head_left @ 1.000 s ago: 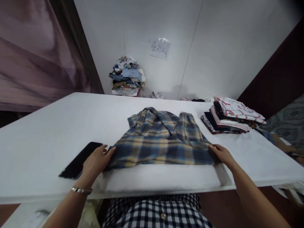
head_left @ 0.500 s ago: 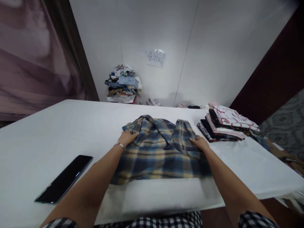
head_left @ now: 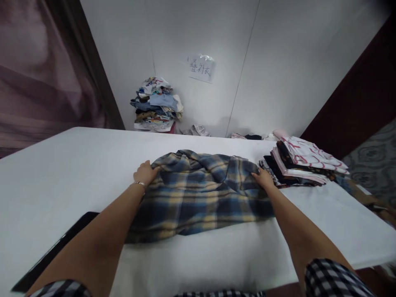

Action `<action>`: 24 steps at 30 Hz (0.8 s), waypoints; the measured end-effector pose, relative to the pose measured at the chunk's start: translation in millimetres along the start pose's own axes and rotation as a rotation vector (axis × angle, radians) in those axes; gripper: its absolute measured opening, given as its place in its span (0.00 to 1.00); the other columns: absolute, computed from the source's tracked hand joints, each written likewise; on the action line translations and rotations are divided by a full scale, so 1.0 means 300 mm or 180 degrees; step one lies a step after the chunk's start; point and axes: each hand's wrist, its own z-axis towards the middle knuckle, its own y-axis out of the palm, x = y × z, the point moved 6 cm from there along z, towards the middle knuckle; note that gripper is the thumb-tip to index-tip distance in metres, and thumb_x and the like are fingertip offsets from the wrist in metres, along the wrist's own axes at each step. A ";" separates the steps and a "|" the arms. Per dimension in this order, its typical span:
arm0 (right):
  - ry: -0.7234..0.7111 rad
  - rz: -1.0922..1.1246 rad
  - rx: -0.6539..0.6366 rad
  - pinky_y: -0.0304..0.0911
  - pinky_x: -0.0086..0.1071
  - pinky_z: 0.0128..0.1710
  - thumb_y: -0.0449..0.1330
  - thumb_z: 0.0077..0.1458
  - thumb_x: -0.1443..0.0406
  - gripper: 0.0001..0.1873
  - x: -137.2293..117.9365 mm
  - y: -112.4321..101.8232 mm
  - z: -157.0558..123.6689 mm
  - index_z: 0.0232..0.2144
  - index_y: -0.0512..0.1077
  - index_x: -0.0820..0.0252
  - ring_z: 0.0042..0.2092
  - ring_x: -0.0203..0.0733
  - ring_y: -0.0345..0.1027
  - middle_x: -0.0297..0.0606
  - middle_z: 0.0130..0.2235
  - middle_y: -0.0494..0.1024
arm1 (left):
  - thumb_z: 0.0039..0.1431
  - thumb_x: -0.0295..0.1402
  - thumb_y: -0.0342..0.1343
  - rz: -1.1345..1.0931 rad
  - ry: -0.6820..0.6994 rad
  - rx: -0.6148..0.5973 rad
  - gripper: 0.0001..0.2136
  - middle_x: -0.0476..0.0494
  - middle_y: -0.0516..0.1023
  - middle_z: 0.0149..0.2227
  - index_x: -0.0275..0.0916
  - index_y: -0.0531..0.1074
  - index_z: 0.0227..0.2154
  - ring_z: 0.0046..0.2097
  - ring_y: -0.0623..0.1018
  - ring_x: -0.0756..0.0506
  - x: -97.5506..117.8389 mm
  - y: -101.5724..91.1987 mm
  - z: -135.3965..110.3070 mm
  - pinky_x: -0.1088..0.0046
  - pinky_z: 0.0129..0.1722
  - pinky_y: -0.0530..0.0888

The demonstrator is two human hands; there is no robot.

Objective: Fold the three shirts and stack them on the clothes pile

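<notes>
A plaid shirt (head_left: 198, 194) in blue, yellow and dark grey is spread across the white table in front of me, its far side bunched into folds. My left hand (head_left: 146, 173) is closed on its far left corner, and a thin bracelet circles that wrist. On the other side, my right hand (head_left: 263, 178) pinches the shirt's right edge. Cloth hides some of the fingertips of both hands. The near hem lies slanted, lower at the left.
A stack of folded clothes (head_left: 305, 163) stands just right of my right hand. Farther back, a tall clothes pile (head_left: 157, 105) rests near the wall below a paper sign (head_left: 201, 69). A black phone-like device (head_left: 62, 243) lies left, partly behind my forearm on the table (head_left: 77, 165).
My left hand has moved outward to the left, pulling the shirt's left part wider. The collar-like folds have shifted and bunched. My right hand stays at the right edge.
</notes>
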 end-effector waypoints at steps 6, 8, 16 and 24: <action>-0.1101 0.0627 0.0489 0.58 0.48 0.61 0.53 0.61 0.61 0.20 -0.069 -0.035 -0.192 0.51 0.73 0.63 0.60 0.53 0.64 0.52 0.57 0.73 | 0.63 0.44 0.47 -0.0038 0.1311 0.0252 0.25 0.32 0.66 0.63 0.35 0.66 0.58 0.64 0.65 0.36 0.051 0.050 -0.240 0.56 0.63 0.62; -0.1661 0.0915 0.0378 0.57 0.49 0.62 0.52 0.62 0.59 0.20 -0.100 -0.022 -0.319 0.52 0.74 0.59 0.61 0.52 0.64 0.48 0.57 0.74 | 0.62 0.44 0.48 0.0004 0.1631 0.0050 0.24 0.35 0.63 0.66 0.38 0.67 0.58 0.67 0.61 0.37 0.051 0.084 -0.354 0.56 0.66 0.57; -0.1441 0.0655 0.0141 0.52 0.57 0.62 0.51 0.62 0.57 0.22 0.080 0.071 -0.561 0.51 0.75 0.58 0.64 0.57 0.59 0.49 0.59 0.72 | 0.63 0.46 0.45 0.0423 0.1085 -0.0203 0.28 0.35 0.60 0.68 0.38 0.62 0.63 0.69 0.57 0.35 -0.099 0.115 -0.528 0.50 0.66 0.55; 0.0103 0.1176 0.0441 0.59 0.48 0.60 0.52 0.57 0.57 0.28 0.280 0.007 -0.575 0.57 0.69 0.62 0.58 0.55 0.66 0.50 0.56 0.74 | 0.61 0.51 0.36 0.0278 0.0276 0.0330 0.33 0.25 0.72 0.57 0.30 0.67 0.56 0.58 0.70 0.28 -0.251 0.006 -0.624 0.50 0.56 0.69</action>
